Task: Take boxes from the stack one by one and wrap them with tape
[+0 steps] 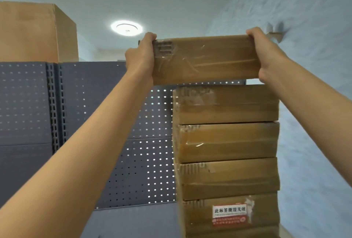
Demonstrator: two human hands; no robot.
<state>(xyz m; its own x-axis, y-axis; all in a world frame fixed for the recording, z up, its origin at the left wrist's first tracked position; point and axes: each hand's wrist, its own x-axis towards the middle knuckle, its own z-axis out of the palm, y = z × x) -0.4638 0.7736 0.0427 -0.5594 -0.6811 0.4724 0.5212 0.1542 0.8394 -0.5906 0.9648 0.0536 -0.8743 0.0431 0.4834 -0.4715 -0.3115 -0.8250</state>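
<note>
Cardboard box (205,59) gripped by both hands, stack (226,142) beneath, red-white label (229,216)

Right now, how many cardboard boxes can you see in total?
6: one held box gripped by the left hand and right hand; four in the stack below; one large box on the shelving. More may be hidden lower.

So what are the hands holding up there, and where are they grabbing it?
A taped cardboard box, lifted above the stack. The left hand grips its left end and the right hand its right end, fingers curled over the top edge.
</note>
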